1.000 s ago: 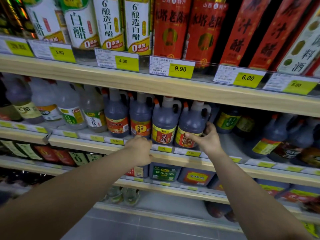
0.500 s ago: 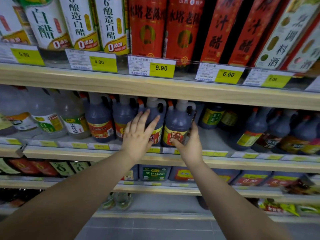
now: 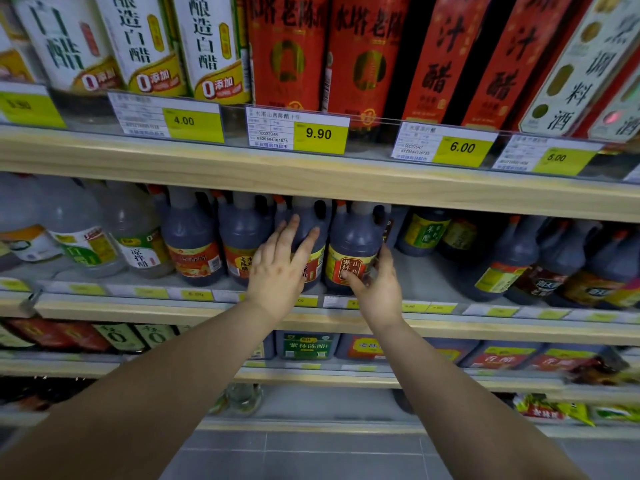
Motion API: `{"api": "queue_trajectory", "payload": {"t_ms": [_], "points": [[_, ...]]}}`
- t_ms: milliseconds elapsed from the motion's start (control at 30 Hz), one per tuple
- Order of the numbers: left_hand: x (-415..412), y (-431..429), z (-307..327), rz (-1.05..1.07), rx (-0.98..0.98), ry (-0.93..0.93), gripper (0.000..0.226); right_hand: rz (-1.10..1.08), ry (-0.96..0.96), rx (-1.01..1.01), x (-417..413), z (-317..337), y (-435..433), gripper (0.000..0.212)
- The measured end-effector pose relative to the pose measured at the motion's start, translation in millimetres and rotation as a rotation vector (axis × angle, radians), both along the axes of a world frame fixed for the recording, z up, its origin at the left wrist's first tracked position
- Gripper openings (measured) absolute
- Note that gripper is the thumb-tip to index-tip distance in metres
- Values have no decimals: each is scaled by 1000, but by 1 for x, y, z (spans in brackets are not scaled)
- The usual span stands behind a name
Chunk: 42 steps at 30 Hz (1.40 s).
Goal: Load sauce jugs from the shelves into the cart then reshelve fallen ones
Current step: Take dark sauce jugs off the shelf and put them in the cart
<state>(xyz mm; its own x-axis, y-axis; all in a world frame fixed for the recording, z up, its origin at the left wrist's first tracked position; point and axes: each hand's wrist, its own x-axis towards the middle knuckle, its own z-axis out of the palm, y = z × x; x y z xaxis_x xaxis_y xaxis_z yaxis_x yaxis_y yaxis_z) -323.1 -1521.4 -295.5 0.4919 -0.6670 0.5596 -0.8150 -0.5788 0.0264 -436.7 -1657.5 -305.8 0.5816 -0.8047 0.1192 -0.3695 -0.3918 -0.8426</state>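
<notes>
Dark sauce jugs with white caps and handles stand in a row on the middle shelf (image 3: 311,317). My left hand (image 3: 280,268) lies with straight, spread fingers on the front of a dark jug with a red label (image 3: 309,221). My right hand (image 3: 379,289) grips the neighbouring dark jug with a yellow and red label (image 3: 351,237), thumb on the label and fingers round its right side. Both jugs stand upright on the shelf. No cart is in view.
Two more dark jugs (image 3: 188,237) and clear vinegar jugs (image 3: 79,233) stand to the left, and further dark jugs (image 3: 512,258) to the right. The upper shelf board (image 3: 311,181) overhangs closely, with price tags. Lower shelves hold cans and packets above a grey tiled floor (image 3: 311,455).
My left hand rose from the shelf edge, opened and came to rest on a jug. My right hand shifted lower on its jug. The view moved closer.
</notes>
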Motion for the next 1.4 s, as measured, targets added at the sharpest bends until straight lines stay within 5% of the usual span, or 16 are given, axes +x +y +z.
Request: {"api": "queue_trajectory", "payload": {"t_ms": [133, 333, 500, 1033, 1400], "points": [[-2, 7, 6, -13, 82, 46, 105, 23, 76, -38, -5, 6, 8, 94], [-12, 44, 23, -95, 378, 219, 94, 106, 516, -138, -11, 18, 46, 104], [-9, 116, 27, 61, 530, 380, 93, 312, 710, -195, 4, 33, 104, 103], [-15, 466, 89, 660, 431, 619, 88, 1058, 869, -518, 87, 108, 412, 99], [-13, 662, 95, 1055, 217, 727, 84, 1382, 619, -684, 168, 115, 627, 91]]}}
